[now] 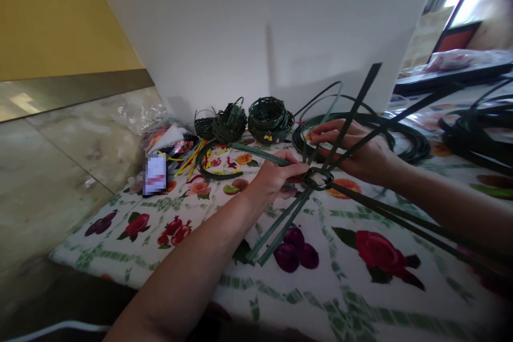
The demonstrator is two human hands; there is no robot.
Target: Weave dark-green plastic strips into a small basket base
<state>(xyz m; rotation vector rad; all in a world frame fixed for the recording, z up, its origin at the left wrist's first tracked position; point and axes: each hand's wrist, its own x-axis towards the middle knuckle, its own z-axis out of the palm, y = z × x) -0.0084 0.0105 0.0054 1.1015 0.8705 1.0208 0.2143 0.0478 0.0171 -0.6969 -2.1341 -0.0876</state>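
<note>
Dark green flat strips cross at a small woven ring (320,187) in front of me, and their long ends (363,93) fan out in several directions. My left hand (276,175) pinches the ring's left side between thumb and fingers. Just behind and to the right of the ring is my right hand (363,152), its fingers bent among the upright strips and closed on a thin green strip (334,104) that loops upward. Crossing strips partly cover the right fingertips. Everything is held just above a fruit-and-flower patterned tablecloth (248,224).
Green woven baskets (271,117) stand against the white wall. A strip coil (412,141) lies behind my right hand, another (481,131) at far right. Yellow strips (190,160), a pixelated packet (155,175) and clear plastic (142,117) lie at left.
</note>
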